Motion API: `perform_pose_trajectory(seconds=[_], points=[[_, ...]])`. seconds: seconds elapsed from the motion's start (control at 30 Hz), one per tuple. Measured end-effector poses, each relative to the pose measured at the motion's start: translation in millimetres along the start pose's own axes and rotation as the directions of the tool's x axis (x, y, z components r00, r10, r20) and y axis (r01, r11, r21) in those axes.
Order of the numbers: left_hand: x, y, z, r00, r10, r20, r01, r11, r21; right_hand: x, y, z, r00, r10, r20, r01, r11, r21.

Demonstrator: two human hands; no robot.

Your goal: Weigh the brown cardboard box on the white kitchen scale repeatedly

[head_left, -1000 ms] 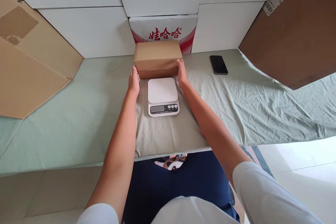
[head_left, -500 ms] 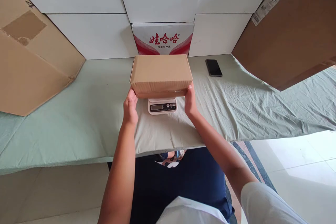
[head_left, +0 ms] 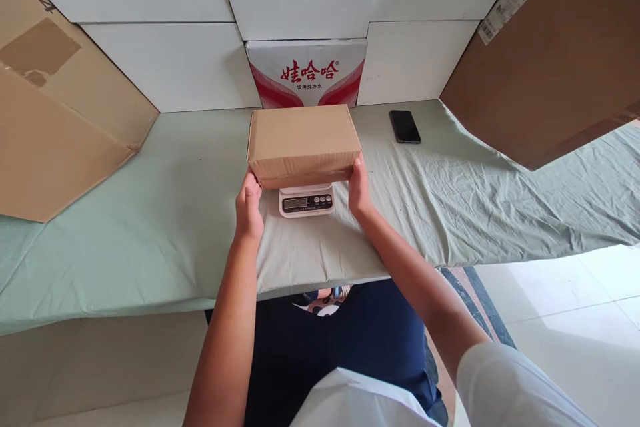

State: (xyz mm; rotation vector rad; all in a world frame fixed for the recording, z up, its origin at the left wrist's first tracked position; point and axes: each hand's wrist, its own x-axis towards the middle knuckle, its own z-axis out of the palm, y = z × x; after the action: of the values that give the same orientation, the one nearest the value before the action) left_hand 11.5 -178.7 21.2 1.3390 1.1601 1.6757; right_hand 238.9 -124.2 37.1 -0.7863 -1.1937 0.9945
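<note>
Cardboard box (head_left: 303,141) over scale (head_left: 306,201), left hand (head_left: 249,209), right hand (head_left: 359,191) at its ends

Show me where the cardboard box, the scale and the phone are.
cardboard box (head_left: 303,135): head view, middle of its top face.
scale (head_left: 307,203): head view, its display panel.
phone (head_left: 405,126): head view, middle of its dark screen.

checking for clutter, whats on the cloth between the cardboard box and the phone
Nothing: the head view shows only bare green cloth between the cardboard box and the phone.
</note>
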Motion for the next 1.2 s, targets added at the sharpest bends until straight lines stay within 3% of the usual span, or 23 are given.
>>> perform_pose_trajectory(seconds=[0.6, 0.8, 0.97, 1.2], points=[[2, -1, -1.2, 0.999, 0.032, 0.003, -0.032, 0.999, 0.025, -4, 4, -4, 1.0, 0.013, 0.014, -0.013, 0.999, -0.032], [7, -7, -15.1, 0.975, 0.084, -0.205, -0.078, 0.996, 0.037, 6, 13, -21, 0.985, 0.013, -0.172, -0.022, 0.998, -0.053], [8, -13, -17.7, 0.976, 0.07, -0.205, -0.076, 0.997, -0.022, 14, 21, -27, 0.976, 0.05, -0.214, -0.051, 0.999, 0.001], [8, -12, -13.3, 0.979, 0.066, -0.193, -0.062, 0.998, 0.028, 13, 22, -24, 0.97, 0.106, -0.219, -0.093, 0.993, 0.069]])
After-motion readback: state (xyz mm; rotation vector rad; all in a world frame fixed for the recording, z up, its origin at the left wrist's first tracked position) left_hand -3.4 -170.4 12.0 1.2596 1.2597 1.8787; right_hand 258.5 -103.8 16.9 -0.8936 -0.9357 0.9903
